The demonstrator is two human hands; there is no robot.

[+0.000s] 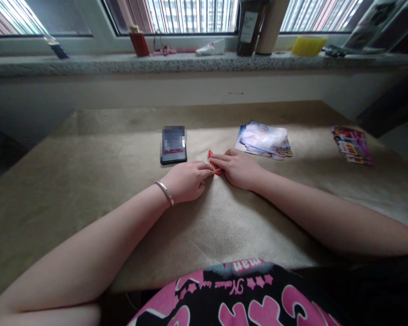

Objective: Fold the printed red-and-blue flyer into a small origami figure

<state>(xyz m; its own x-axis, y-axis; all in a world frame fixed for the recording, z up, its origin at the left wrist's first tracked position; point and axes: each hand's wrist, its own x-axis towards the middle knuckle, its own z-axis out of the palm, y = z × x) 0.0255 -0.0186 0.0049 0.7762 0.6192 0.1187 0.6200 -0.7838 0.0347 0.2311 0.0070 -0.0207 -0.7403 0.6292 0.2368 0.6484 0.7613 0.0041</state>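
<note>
A small red folded piece of paper (pixel 212 164) lies on the beige cloth-covered table (pixel 88 181), pinched between both hands. My left hand (pixel 185 181), with a silver bangle on its wrist, has its fingers curled against the paper's left side. My right hand (pixel 238 168) presses its fingertips onto the paper from the right. Most of the paper is hidden by the fingers.
A dark phone (pixel 173 146) lies just beyond my left hand. A stack of colourful printed sheets (pixel 264 140) sits beyond my right hand, and another printed sheet (pixel 352 145) lies at the far right. The windowsill (pixel 88 63) holds a red cup, bottles and a yellow container.
</note>
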